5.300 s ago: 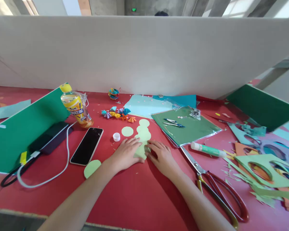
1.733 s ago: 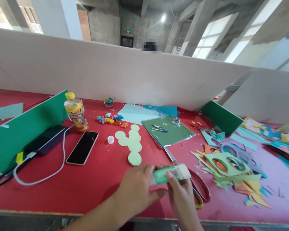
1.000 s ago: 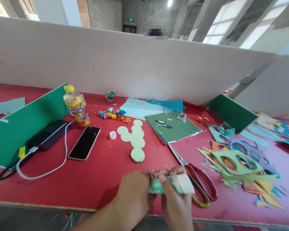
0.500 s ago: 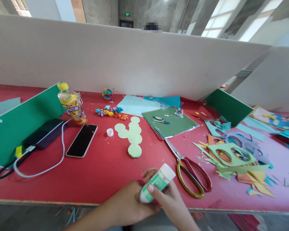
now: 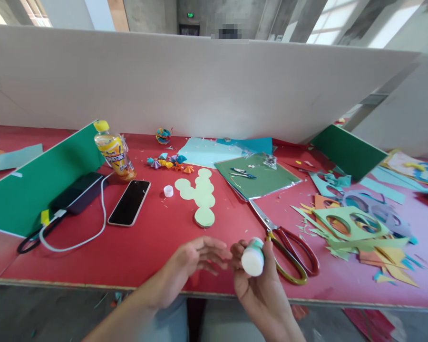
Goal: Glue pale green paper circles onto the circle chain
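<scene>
Little can be read here. The drink bottle (image 5: 114,154), standing well beyond and to the left of the left hand (image 5: 196,259), has dark lettering across its yellow label, too blurred to make out. The green lit sign (image 5: 190,15) above the far partition is likewise unreadable.

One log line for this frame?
right hand: grips glue stick | left hand: open, beside it | circles, scissors on table

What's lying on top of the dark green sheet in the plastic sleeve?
On the green sheet lie two pens and a small crumpled clear wrapper. More sheets sit stacked beneath it; only their edges show, the rest is covered.
</scene>
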A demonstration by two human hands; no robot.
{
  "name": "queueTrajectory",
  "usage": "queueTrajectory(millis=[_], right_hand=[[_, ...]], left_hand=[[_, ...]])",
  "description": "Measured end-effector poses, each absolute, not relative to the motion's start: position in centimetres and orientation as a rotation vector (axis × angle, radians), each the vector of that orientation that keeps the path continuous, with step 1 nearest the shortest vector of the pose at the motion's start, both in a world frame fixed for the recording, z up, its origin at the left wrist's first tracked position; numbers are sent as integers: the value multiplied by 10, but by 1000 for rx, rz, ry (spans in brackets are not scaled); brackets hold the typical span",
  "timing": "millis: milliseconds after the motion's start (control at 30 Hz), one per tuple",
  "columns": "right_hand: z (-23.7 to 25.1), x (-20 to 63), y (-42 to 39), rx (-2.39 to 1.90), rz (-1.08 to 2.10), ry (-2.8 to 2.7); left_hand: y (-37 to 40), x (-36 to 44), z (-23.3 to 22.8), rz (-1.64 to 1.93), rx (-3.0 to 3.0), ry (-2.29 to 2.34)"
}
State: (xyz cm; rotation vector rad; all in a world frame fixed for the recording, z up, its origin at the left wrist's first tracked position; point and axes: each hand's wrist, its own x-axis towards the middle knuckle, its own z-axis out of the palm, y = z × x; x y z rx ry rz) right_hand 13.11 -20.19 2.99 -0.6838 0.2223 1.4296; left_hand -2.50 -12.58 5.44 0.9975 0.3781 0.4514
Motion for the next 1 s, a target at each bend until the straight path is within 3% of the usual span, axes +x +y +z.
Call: queueTrajectory(millis=[167, 333, 467, 600, 700, 867, 1000], right_hand=[[26, 137, -197, -696, 1416, 232], [10, 149, -189, -818, 1385, 148], [-5, 156, -184, -996, 1206, 52], [-2, 161, -172, -1135, 976, -177], [13, 170, -153, -1103, 988, -276], [28, 194, -112, -1059, 1091, -310], [20, 203, -97, -1246, 913, -556]], left_hand=[[-117, -26, 56, 443, 544, 294], [-116, -28, 52, 512, 568, 313], [-107, -27, 43, 556, 976, 483], [-77, -20, 33, 572, 1850, 683], [-50, -10, 26, 418, 2380, 665], [-32, -2, 20, 305, 2418, 687], [-41, 1, 18, 333, 2360, 834]])
